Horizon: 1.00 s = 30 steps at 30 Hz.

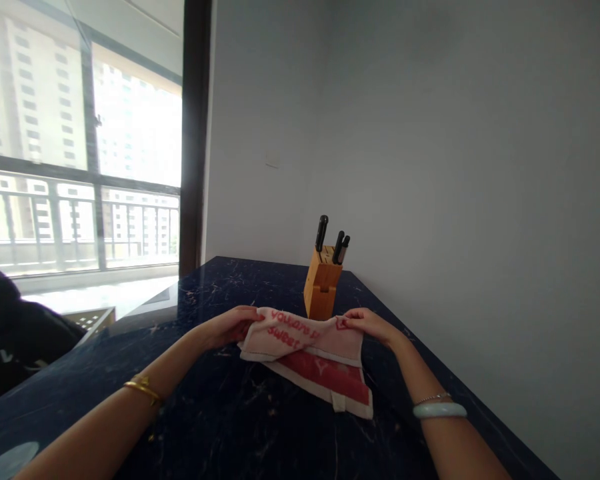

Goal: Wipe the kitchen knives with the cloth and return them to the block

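Observation:
A pink and red towel (pixel 325 343) with red lettering is held up over the dark blue table (pixel 220 413), its upper part folded over and its lower right corner hanging down. My left hand (pixel 235 323) grips the towel's upper left edge, some fingers hidden behind the cloth. At the upper right edge, my right hand (pixel 367 323) pinches the fabric between thumb and fingers. Just behind the towel stands a wooden knife block (pixel 323 283) with black-handled knives; the cloth overlaps its base in view, and whether they touch cannot be made out.
A black bag or chair (pixel 20 333) is beside the table at the left. A pale round object (pixel 13 460) shows at the lower left corner. Grey walls (pixel 455 187) rise behind and right of the table, and a large window (pixel 135 133) is at the left.

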### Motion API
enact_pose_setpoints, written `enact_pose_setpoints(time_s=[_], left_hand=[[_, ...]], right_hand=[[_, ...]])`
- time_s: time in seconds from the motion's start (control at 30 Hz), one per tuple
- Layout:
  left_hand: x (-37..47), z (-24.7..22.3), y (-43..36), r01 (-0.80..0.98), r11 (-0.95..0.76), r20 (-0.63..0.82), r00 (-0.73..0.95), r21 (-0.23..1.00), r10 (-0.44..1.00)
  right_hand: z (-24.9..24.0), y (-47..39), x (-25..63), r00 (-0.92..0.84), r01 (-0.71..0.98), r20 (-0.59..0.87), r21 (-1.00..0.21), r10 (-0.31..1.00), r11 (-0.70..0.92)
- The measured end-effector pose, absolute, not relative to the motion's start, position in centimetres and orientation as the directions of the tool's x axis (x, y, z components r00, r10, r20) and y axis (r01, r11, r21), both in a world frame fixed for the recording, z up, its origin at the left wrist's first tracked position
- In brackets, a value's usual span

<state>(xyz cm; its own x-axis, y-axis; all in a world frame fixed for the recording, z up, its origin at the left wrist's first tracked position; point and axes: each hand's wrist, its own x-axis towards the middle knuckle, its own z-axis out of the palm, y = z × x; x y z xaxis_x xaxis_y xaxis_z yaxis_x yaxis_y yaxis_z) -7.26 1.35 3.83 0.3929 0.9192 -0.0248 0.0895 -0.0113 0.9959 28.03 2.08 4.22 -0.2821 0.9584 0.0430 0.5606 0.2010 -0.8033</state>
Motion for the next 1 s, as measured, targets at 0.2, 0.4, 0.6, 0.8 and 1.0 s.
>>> enact_pose_setpoints(time_s=[0.2, 0.4, 0.6, 0.8, 1.0], left_hand=[[-7.1, 2.2, 3.0, -0.078, 0.069, -0.043, 0.294, 0.995, 0.955], [-7.4, 1.5, 3.7, -0.159, 0.054, -0.013, 0.250, 0.986, 0.968], [-7.4, 2.2, 3.3, -0.190, 0.034, 0.026, 0.301, 0.981, 0.953], [-7.0, 1.9, 3.5, -0.204, 0.050, 0.022, 0.337, 0.978, 0.941], [-7.5, 1.3, 4.1, -0.165, 0.060, -0.003, 0.322, 0.984, 0.947]], right_hand=[[3.7, 3.2, 26.7, -0.171, 0.667, 0.231, -0.688, 0.958, 0.285], [3.3, 3.6, 26.0, -0.110, 0.745, 0.332, -0.596, 0.937, 0.299], [2.6, 3.8, 25.9, -0.076, 0.792, 0.348, -0.548, 0.934, 0.269], [2.2, 4.1, 26.0, -0.046, 0.820, 0.328, -0.527, 0.943, 0.223], [2.1, 4.3, 26.8, 0.037, 0.840, 0.250, -0.532, 0.968, 0.105]])
